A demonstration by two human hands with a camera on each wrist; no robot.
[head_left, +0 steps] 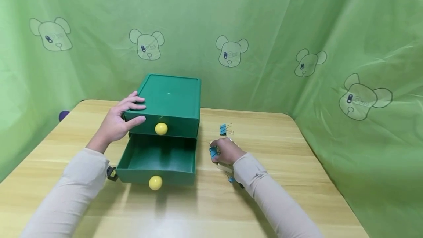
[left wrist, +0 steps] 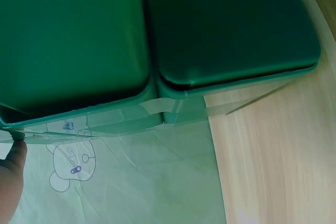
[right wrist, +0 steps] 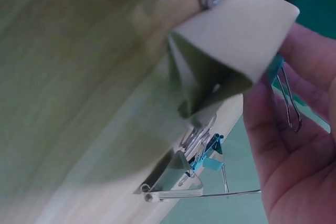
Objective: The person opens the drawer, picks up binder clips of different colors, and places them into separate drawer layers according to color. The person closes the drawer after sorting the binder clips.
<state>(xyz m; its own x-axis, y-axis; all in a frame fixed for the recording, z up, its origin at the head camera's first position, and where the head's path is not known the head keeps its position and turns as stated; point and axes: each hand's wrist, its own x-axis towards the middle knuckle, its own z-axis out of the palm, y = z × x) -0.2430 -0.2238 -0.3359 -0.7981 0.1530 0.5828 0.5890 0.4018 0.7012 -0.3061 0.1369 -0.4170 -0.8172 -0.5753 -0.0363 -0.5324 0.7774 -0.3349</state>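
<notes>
A green two-drawer box with yellow knobs stands on the table. Its lower drawer is pulled out, and no object shows inside. The left hand rests on the box's upper left front edge, fingers spread over the top; one fingertip shows at the left wrist view's edge. To the right of the drawer, the right hand pinches a blue binder clip between thumb and fingers, low over the table. In the right wrist view a cream binder clip partly hides that blue clip.
Another blue binder clip lies beyond the right hand, and one more blue clip lies near the right sleeve. A second cream clip shows in the right wrist view. Green curtain surrounds the wooden table.
</notes>
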